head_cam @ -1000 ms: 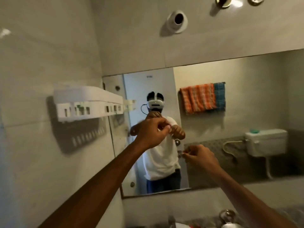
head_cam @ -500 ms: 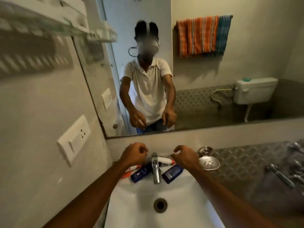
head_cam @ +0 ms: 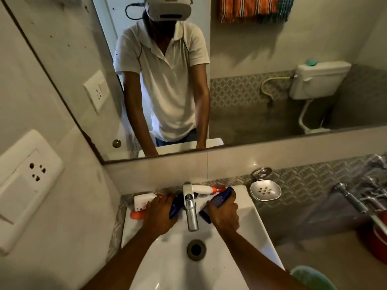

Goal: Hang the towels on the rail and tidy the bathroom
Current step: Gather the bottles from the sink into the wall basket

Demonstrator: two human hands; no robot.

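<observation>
Both my hands rest on the back ledge of the white sink (head_cam: 247, 208), one on each side of the chrome tap (head_cam: 190, 208). My left hand (head_cam: 160, 212) closes over a dark blue tube (head_cam: 174, 206). My right hand (head_cam: 224, 212) grips another dark blue tube (head_cam: 219, 198). A white bottle with an orange cap (head_cam: 142, 203) lies left of my left hand. A white tube with an orange cap (head_cam: 204, 189) lies behind the tap. In the mirror, an orange striped towel (head_cam: 238, 8) and a blue checked towel (head_cam: 283, 7) hang on the far wall.
A steel soap dish (head_cam: 265, 191) is fixed to the wall right of the sink. Chrome taps (head_cam: 356, 200) and a red bucket (head_cam: 380, 237) stand at far right, a green tub (head_cam: 310, 277) at bottom right. A wall socket (head_cam: 29, 181) sits on the left wall.
The view dropped from the mirror and wall shelf down to the sink. Both hands came down from chest height onto the sink ledge and closed on the two blue tubes.
</observation>
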